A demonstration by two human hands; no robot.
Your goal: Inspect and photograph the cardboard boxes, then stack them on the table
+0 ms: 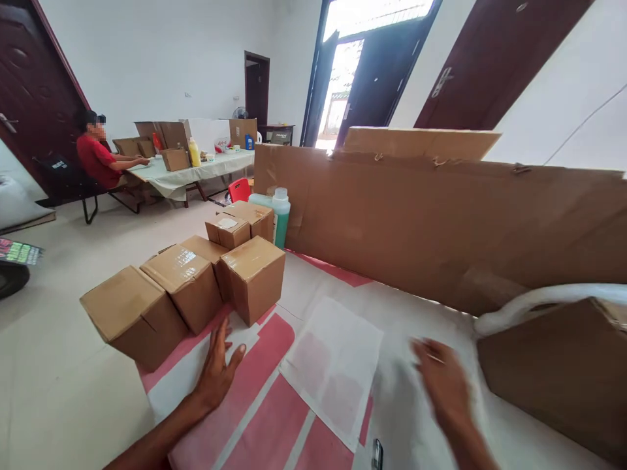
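My left hand point(218, 365) is over the table's left side with its fingers apart, holding nothing, near several closed cardboard boxes point(252, 281). To its right a thin, whitish, see-through sheet point(337, 365) lies flat on the pink and white table cover point(255, 418). My right hand point(441, 378) is right of the sheet, apart from it and smeared by motion. A thin light line, perhaps a ring, shows at its fingers; whether they hold anything is unclear. Below the sheet, a small dark, shiny object point(377, 454) is cut off by the frame's bottom edge.
A tall cardboard panel point(421, 222) borders the table's far side. Beside it stands a bottle of green liquid point(281, 219). A brown box point(553, 372) and a white curved tube point(548, 300) are at right. A person in a red shirt point(100, 160) sits at another table point(171, 179).
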